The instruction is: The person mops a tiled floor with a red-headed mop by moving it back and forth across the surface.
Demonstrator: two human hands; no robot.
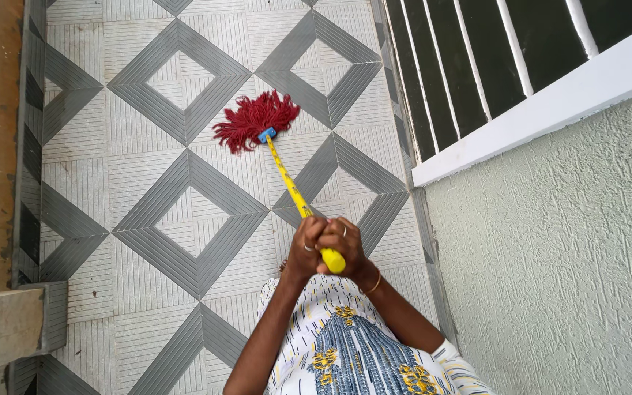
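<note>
A mop with a red string head (254, 119), a small blue collar and a yellow handle (290, 186) rests on the tiled floor ahead of me. The head lies spread on a grey and white diamond tile. My left hand (306, 246) and my right hand (346, 245) are both wrapped around the near end of the yellow handle, close together, with the handle's tip showing between them. Rings show on both hands and a bangle sits on my right wrist.
The tiled floor (155, 219) has grey diamond patterns. A textured pale green wall (557, 256) with a white sill and a barred window (477, 66) runs along the right. A brown edge and a concrete step (1, 322) border the left.
</note>
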